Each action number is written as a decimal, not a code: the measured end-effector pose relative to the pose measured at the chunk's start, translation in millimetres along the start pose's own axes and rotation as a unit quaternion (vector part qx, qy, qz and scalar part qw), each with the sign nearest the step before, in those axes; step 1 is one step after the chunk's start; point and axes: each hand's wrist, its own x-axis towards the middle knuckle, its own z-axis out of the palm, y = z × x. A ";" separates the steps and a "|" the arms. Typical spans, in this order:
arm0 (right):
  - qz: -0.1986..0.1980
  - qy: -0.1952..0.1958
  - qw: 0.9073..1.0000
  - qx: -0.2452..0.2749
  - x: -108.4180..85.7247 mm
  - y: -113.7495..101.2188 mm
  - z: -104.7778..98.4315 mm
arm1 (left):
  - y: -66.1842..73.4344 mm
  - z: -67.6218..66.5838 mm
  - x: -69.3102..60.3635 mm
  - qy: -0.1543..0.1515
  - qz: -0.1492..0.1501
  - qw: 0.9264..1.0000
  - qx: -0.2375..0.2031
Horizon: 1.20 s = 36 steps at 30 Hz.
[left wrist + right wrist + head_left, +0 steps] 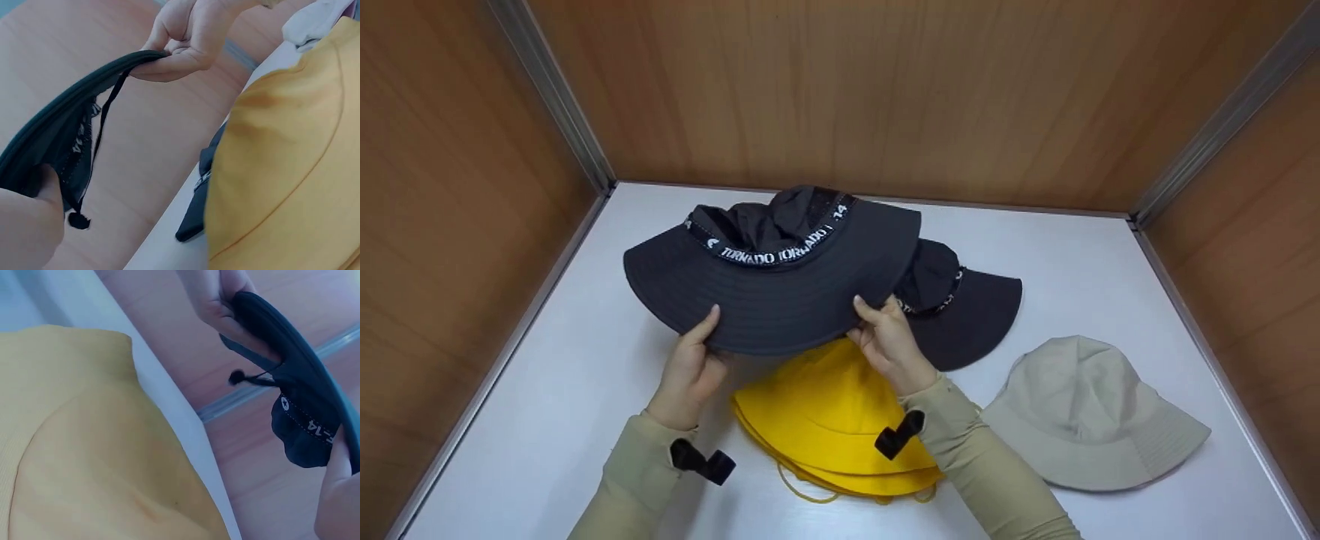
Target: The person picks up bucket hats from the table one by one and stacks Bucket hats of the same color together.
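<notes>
A dark bucket hat with a white-lettered band is held up off the table, tilted so its wide brim faces me. My left hand pinches the brim's near edge at the left, thumb on top. At the right of the same edge, my right hand pinches it likewise. In the left wrist view a black cord with a toggle hangs under the hat. Below the hands lie yellow bucket hats, one on another, partly hidden by the right forearm.
Another dark hat lies behind my right hand, partly covered by the held one. A beige bucket hat sits at the right on the white table. Wooden panels enclose the back and sides.
</notes>
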 end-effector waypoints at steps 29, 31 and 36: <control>0.260 0.097 0.959 -0.054 28.6 123.7 57.7 | 94.5 -128.0 7.4 0.198 -0.058 0.978 0.036; 0.265 0.099 0.957 -0.056 28.7 126.8 58.2 | 96.3 -131.1 6.6 0.196 -0.063 0.977 0.052; 0.270 0.099 0.956 -0.063 29.7 131.2 56.1 | 99.3 -137.6 5.6 0.200 -0.074 0.970 0.116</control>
